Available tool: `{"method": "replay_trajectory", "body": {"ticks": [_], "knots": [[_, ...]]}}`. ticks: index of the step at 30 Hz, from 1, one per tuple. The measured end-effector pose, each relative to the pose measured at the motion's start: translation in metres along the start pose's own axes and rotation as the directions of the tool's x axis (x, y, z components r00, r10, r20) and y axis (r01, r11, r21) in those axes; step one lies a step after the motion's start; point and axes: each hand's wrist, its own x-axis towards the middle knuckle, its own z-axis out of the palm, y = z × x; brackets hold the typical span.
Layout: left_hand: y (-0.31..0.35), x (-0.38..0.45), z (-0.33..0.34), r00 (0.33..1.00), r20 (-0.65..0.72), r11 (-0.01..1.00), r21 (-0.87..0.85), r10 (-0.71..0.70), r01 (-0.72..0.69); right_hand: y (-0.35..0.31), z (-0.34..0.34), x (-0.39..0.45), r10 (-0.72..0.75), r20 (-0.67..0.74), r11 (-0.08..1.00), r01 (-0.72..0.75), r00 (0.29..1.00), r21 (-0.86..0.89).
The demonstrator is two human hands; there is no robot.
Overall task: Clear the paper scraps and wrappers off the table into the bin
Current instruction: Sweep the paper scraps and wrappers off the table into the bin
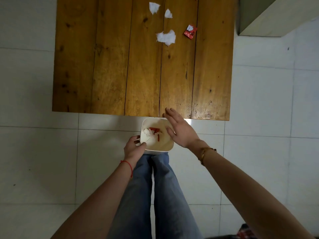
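- Left hand [133,148]: fingers clamped on the white bin's [159,148] near-left rim, below the worktop [120,66] edge.
- Right hand [181,131]: fingers spread, empty, above the bin.
- Paper scraps [166,37] and red wrapper [189,32] lie far across the worktop.

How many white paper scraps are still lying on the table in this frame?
3. One white scrap at the table's far edge, a smaller one just right of it, and the largest nearer, left of the red wrapper. More may lie beyond the frame's top.
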Motion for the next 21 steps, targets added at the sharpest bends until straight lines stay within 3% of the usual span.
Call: {"method": "replay_trajectory", "body": {"ticks": [4,7,15,21], "knots": [[0.007,-0.018,-0.007,1.000,0.011,1.000,0.019,0.007,-0.007,-0.020,0.007,-0.026,-0.023,0.025,0.999,0.022,0.999,0.038],[0.015,-0.039,-0.015,0.999,0.022,0.999,0.037,0.034,-0.035,-0.040,0.005,-0.052,0.050,0.012,0.996,-0.051,0.999,0.075],[0.050,-0.106,-0.043,0.985,0.089,0.985,0.071,0.148,-0.155,-0.083,-0.044,-0.113,0.249,-0.194,0.958,-0.212,0.949,0.193],[0.085,-0.155,-0.052,0.955,0.174,0.954,0.137,0.241,-0.266,-0.115,-0.082,-0.157,0.388,-0.384,0.908,-0.275,0.838,0.316]]}}
